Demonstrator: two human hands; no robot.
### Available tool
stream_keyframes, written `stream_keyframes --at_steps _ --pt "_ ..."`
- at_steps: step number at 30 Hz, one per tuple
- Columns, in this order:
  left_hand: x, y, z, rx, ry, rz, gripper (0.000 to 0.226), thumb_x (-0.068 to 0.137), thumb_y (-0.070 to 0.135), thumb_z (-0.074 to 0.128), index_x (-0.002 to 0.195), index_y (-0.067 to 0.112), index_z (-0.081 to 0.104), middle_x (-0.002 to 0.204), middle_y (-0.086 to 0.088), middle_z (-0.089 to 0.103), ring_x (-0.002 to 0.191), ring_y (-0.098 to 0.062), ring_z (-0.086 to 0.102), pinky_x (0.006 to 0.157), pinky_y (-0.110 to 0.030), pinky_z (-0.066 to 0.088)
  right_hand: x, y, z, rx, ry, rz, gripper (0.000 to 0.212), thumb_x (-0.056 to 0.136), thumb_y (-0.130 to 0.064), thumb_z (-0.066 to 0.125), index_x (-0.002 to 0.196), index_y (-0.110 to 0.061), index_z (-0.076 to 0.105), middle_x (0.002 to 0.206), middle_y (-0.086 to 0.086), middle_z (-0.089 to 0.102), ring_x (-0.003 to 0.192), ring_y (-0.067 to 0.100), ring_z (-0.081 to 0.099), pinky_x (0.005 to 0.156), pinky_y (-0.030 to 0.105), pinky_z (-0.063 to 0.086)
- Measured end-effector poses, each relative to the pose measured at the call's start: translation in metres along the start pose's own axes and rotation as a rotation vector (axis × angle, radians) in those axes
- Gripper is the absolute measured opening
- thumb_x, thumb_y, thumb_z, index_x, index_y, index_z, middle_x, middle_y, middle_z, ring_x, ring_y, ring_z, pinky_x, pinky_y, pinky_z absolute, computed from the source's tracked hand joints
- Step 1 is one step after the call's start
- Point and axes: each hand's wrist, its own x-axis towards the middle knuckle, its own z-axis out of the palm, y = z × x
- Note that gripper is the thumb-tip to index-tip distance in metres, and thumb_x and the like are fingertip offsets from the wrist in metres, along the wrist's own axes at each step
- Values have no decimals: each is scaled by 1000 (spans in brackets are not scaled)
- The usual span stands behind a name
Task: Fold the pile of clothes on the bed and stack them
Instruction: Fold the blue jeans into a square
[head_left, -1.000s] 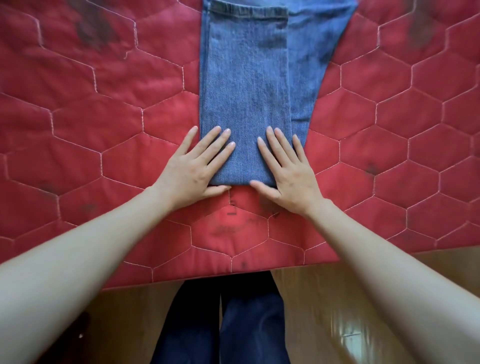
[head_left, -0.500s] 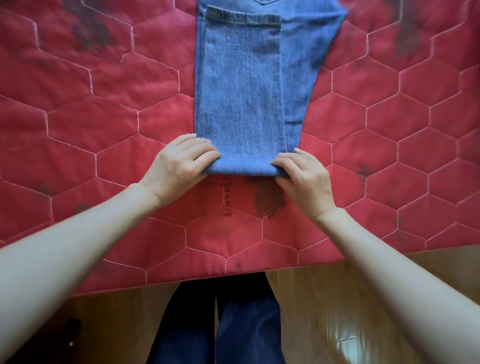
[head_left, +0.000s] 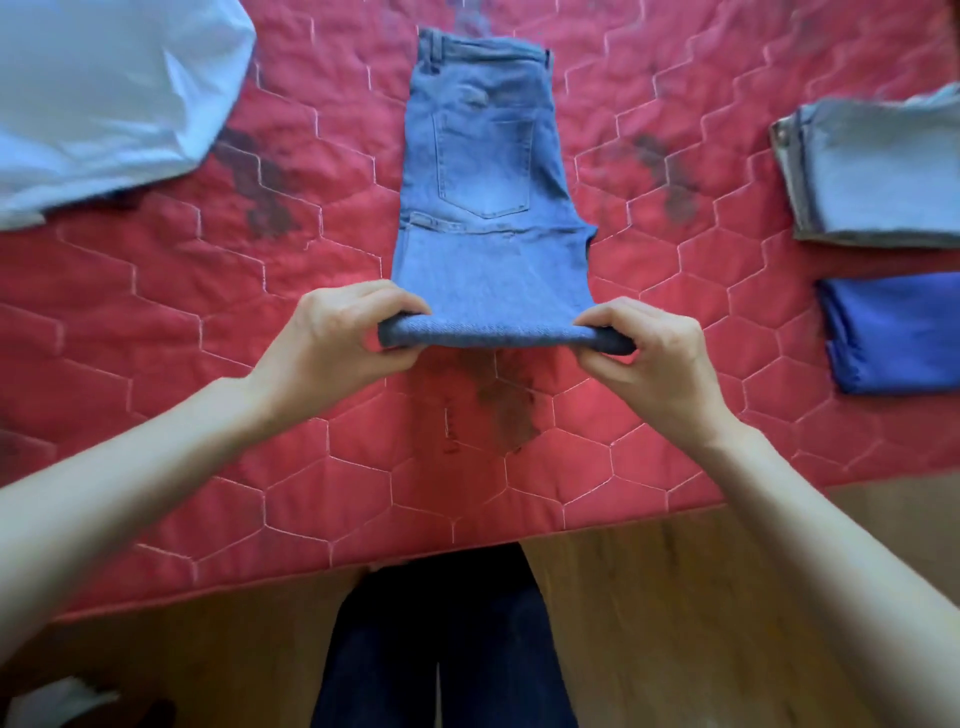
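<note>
Right now the jeans (head_left: 488, 208) lie in the middle of the bed (head_left: 156, 322), on its red quilted cover, already doubled along their length, with the waistband at the far end and the folded near edge raised off the cover. The left hand (head_left: 332, 343) pinches the left corner of that fold, thumb below and fingers curled over the top; the right hand (head_left: 654, 358) pinches the right corner the same way. Denim of this kind looks fairly heavy and thick, soft enough to bend yet stiff enough to keep a crease, and its rough weave should not slip from a pinch. The two corners of the fold seem the best place to hold, since a grip there keeps the layers together and the edge straight. The long axis runs directly away from the person, waistband pointing to the far side, back pocket facing up. A pale cloth (head_left: 104, 98) lies at far left, and a folded grey garment (head_left: 878, 171) and a folded blue garment (head_left: 893, 332) rest side by side at right, well apart from the jeans
</note>
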Motion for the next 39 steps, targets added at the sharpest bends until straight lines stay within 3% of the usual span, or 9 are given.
stream_keyframes --at_steps 4,9,16,19,23,26,30,36,39 --pt "-23 45 -27 -57 -37 -40 16 72 -2 79 85 1 69 74 0 65 66 -12 53 63 -19 43 -25 -36 -39 43 -89 13 14 71 3 70 81 -6 69 70 -2 61 60 11 51 58 25 43" --pt "-48 66 -34 -196 -59 -107 19 77 24 70 89 8 71 77 6 68 66 -6 62 63 -21 48 -45 -46 -54 187 -117 56 7 75 -7 69 81 -10 70 70 -4 64 61 9 55 59 21 43" --pt "0 14 9 -532 14 -514 35 74 -1 78 97 24 69 91 7 71 79 -4 64 77 -16 53 2 5 -8 344 -94 340 22 75 4 72 87 -14 72 80 -6 71 73 10 63 71 28 50" --pt "40 -15 20 -579 42 -597 37 76 0 77 98 28 68 96 7 72 84 -6 65 79 -18 54 40 31 10 421 -60 422 23 77 -1 72 87 -21 71 79 -3 70 74 15 62 71 32 50" --pt "98 -66 28 -642 87 -645 37 74 13 78 106 27 65 103 7 72 92 -6 68 79 -18 54 107 73 34 472 -27 468 19 77 -16 71 91 -27 72 82 -9 71 77 4 62 73 27 51" --pt "136 -120 56 -619 63 -783 38 81 13 76 115 19 59 108 4 71 101 -9 67 85 -25 55 167 110 73 362 -86 476 22 78 -18 72 99 -26 72 92 -13 70 87 5 63 84 28 50" --pt "160 -175 96 -519 72 -989 41 82 8 74 119 6 55 118 -12 65 108 -23 63 98 -43 49 217 147 132 206 -285 520 28 82 -17 69 109 -23 69 111 -4 69 108 13 60 91 29 46" --pt "149 -177 115 -331 249 -933 47 76 26 79 115 31 54 100 11 67 94 -5 62 83 -22 47 198 154 148 195 -93 585 31 80 -33 71 109 -26 65 106 -9 69 101 12 62 87 31 47" --pt "139 -165 114 -374 297 -936 51 78 22 78 122 27 55 97 15 65 93 2 59 94 -30 46 169 153 139 278 -101 746 34 78 -30 75 109 -23 63 100 -7 70 95 12 64 89 35 49"
